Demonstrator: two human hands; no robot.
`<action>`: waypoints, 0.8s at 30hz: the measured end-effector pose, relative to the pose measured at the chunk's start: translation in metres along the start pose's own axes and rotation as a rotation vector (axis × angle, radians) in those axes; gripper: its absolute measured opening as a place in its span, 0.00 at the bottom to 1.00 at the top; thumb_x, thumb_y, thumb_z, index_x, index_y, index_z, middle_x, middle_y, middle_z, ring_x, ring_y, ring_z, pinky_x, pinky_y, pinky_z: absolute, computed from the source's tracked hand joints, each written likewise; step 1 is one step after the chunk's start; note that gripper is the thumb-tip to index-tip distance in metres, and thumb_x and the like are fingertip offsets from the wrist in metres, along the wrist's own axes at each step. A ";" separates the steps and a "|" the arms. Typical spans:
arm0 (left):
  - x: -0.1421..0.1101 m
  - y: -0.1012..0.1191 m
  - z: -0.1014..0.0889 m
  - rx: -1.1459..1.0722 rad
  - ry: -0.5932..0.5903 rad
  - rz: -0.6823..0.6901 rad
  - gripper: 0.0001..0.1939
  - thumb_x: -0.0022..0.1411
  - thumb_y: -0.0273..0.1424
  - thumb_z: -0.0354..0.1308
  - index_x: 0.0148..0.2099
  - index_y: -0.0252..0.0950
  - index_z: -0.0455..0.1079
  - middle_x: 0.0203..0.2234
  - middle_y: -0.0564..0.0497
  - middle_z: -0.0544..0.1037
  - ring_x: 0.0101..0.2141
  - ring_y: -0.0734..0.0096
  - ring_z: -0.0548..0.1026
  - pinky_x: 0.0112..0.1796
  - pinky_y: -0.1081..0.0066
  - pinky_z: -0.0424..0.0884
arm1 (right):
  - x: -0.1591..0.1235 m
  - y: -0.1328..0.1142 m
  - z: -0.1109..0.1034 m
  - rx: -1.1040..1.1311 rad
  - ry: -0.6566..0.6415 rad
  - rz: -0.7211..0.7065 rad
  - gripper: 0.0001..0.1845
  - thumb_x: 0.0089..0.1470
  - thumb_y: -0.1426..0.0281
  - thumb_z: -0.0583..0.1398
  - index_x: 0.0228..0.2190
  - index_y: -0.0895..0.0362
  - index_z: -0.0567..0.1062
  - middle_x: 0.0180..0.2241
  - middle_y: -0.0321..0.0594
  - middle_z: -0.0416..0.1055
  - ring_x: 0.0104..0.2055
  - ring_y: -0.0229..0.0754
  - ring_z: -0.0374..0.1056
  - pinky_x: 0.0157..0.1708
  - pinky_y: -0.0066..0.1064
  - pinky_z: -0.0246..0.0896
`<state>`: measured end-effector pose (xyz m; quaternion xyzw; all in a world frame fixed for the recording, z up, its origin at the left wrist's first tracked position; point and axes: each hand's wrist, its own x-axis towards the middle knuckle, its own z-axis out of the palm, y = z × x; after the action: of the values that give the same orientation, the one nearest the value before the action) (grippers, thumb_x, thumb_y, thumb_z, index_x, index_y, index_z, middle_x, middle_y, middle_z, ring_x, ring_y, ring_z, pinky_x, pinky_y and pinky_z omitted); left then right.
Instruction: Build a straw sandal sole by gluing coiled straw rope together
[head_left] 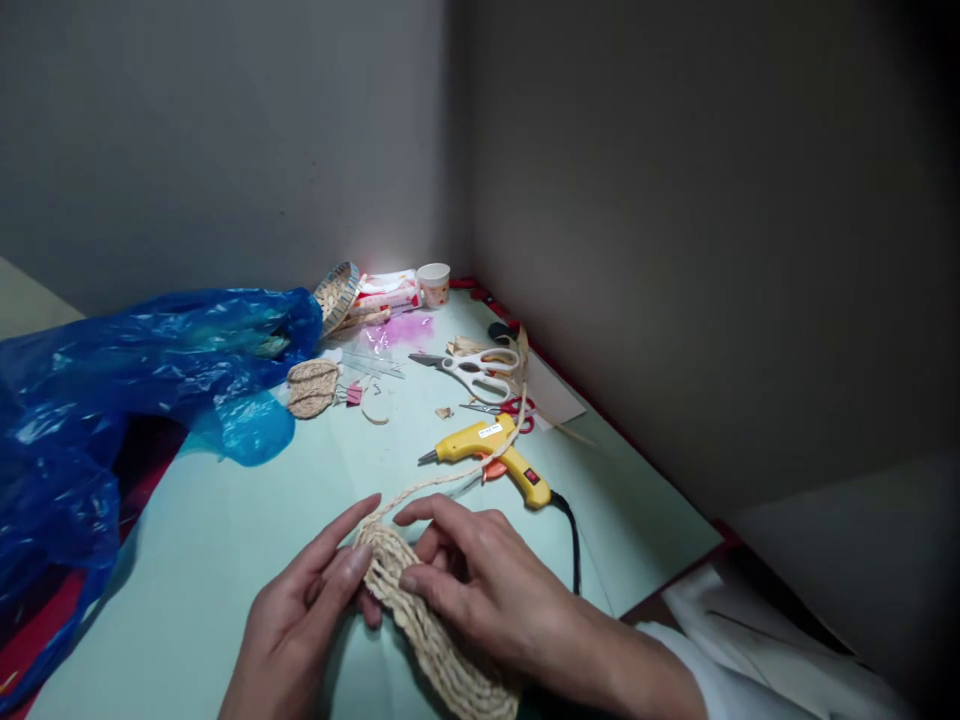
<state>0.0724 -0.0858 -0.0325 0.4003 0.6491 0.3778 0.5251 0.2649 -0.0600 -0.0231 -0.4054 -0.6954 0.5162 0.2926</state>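
Note:
Between my hands is a long, flat piece of coiled straw braid (pixel 427 640), its rows of pale cord lying side by side. My left hand (pixel 319 595) grips its far end, thumb on top and fingers beneath. My right hand (pixel 469 575) pinches the right edge, with the thumb on the rows and the index finger curved above. From the far end a loose strand of braid (pixel 442 479) runs right, across the yellow glue gun (pixel 480 440), and up past the white-handled scissors (pixel 480 372). The near end of the piece reaches the bottom of the view.
A blue plastic bag (pixel 150 340) covers the left side. Behind lie a small round woven piece (pixel 313 388), a pink binder clip (pixel 352 394), red-handled scissors (pixel 517 412), a paper cup (pixel 433 285) and a woven basket (pixel 337 292). The glue gun's black cord (pixel 574 540) trails at right. Walls meet behind.

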 end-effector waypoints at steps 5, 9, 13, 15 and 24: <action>-0.002 0.003 0.002 -0.130 0.099 -0.018 0.32 0.51 0.47 0.70 0.57 0.41 0.76 0.21 0.55 0.77 0.36 0.61 0.77 0.39 0.72 0.72 | -0.005 -0.002 -0.008 -0.144 0.021 -0.038 0.21 0.66 0.64 0.57 0.58 0.56 0.69 0.40 0.39 0.79 0.40 0.42 0.74 0.42 0.30 0.64; 0.002 0.004 0.000 -0.303 0.127 -0.086 0.29 0.47 0.42 0.74 0.51 0.40 0.80 0.31 0.51 0.83 0.33 0.67 0.76 0.31 0.78 0.73 | -0.016 0.017 -0.036 -0.440 0.255 -0.069 0.16 0.69 0.65 0.52 0.46 0.57 0.76 0.42 0.44 0.79 0.42 0.46 0.74 0.43 0.36 0.64; 0.009 0.004 -0.008 -0.407 0.106 -0.194 0.32 0.40 0.41 0.77 0.50 0.38 0.81 0.41 0.47 0.84 0.30 0.69 0.75 0.26 0.77 0.75 | -0.018 0.034 -0.063 -0.757 0.382 0.087 0.14 0.68 0.66 0.51 0.43 0.59 0.75 0.41 0.48 0.76 0.41 0.51 0.72 0.40 0.40 0.64; 0.011 0.003 -0.013 -0.428 0.105 -0.209 0.34 0.40 0.41 0.77 0.51 0.40 0.80 0.44 0.46 0.83 0.33 0.66 0.76 0.30 0.75 0.77 | -0.014 0.037 -0.069 -0.914 0.338 0.179 0.14 0.67 0.66 0.52 0.44 0.60 0.74 0.42 0.51 0.74 0.42 0.55 0.72 0.39 0.41 0.63; 0.014 0.008 -0.022 -0.521 0.130 -0.192 0.31 0.40 0.39 0.77 0.49 0.39 0.81 0.38 0.47 0.83 0.32 0.64 0.76 0.28 0.74 0.76 | 0.000 0.037 -0.077 -0.886 0.170 0.229 0.07 0.58 0.67 0.55 0.33 0.57 0.71 0.30 0.43 0.75 0.29 0.46 0.72 0.28 0.33 0.60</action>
<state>0.0496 -0.0714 -0.0264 0.1633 0.5973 0.5054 0.6009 0.3380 -0.0178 -0.0360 -0.6063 -0.7732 0.1633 0.0884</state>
